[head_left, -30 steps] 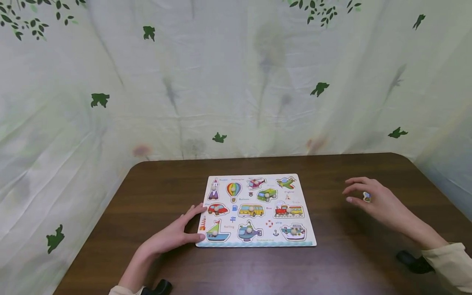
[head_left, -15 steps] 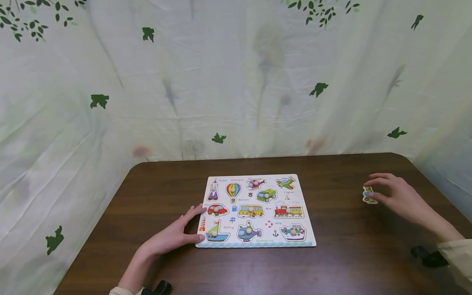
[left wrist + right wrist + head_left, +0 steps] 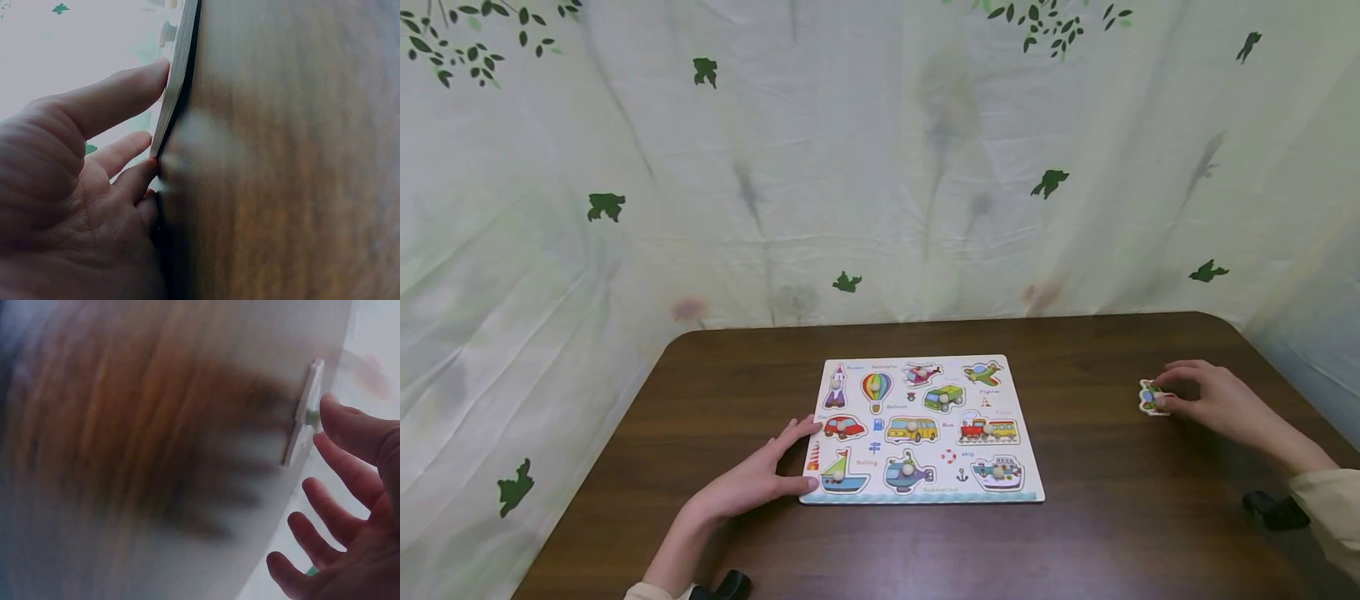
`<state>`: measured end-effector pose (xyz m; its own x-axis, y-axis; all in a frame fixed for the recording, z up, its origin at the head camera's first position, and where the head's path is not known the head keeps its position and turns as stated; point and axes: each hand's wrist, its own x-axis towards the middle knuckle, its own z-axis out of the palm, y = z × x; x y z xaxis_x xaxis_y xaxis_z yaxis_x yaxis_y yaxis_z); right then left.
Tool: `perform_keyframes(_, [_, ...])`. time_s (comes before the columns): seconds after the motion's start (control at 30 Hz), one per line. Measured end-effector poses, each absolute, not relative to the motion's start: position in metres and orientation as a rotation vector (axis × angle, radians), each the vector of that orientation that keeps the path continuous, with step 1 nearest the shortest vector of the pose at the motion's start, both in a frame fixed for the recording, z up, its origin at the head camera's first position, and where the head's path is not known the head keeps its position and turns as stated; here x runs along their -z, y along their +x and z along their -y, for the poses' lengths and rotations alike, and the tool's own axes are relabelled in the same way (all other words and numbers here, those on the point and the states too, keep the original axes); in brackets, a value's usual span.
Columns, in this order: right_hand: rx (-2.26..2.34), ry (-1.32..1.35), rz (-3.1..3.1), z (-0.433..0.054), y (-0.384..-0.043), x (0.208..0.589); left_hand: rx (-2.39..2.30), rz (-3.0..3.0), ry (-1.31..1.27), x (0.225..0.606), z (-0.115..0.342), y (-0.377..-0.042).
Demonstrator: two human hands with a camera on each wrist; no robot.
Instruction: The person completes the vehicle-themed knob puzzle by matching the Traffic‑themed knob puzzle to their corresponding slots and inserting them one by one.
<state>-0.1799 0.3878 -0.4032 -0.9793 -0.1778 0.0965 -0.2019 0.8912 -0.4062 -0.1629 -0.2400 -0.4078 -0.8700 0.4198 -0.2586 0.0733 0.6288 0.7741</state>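
In the head view a white peg puzzle board (image 3: 952, 437) with colourful vehicle pictures lies flat on the table. My left hand (image 3: 756, 475) rests along its left edge, fingers extended, thumb near the bottom corner. The left wrist view shows the thumb and fingertips against the board's side (image 3: 170, 109). At the right of the table, my right hand (image 3: 1217, 408) pinches a small puzzle piece (image 3: 1146, 398) with a white rim and green and blue colours. The right wrist view has the piece (image 3: 304, 419) edge-on, thumb and index finger at its knob, other fingers spread.
The brown wooden table (image 3: 1075, 542) has rounded back corners. Behind it hangs a pale curtain (image 3: 880, 167) with a leaf print. A black wrist strap (image 3: 1276, 510) sits below the right forearm, close to the tabletop.
My right hand has moved right, bringing the puzzle piece farther from the board; during the last half second it shifted only slightly. My left hand and the board have stayed in place.
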Motion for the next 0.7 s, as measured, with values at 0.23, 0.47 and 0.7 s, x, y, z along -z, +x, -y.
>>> perform_keyframes(0.23, [-0.649,0.217,3.029,-0.3903,-0.1829,0.4056,-1.137,-2.426,0.387,0.4062,0.2389,-0.1614])
perform_keyframes(0.47, [-0.648,0.207,3.008,-0.3874,-0.1855,0.407,-1.138,-2.429,0.397,0.4071,0.2399,-0.1625])
perform_keyframes(0.7, [-0.651,0.257,2.99,-0.3811,-0.1874,0.4059,-1.139,-2.431,0.389,0.4079,0.2393,-0.1628])
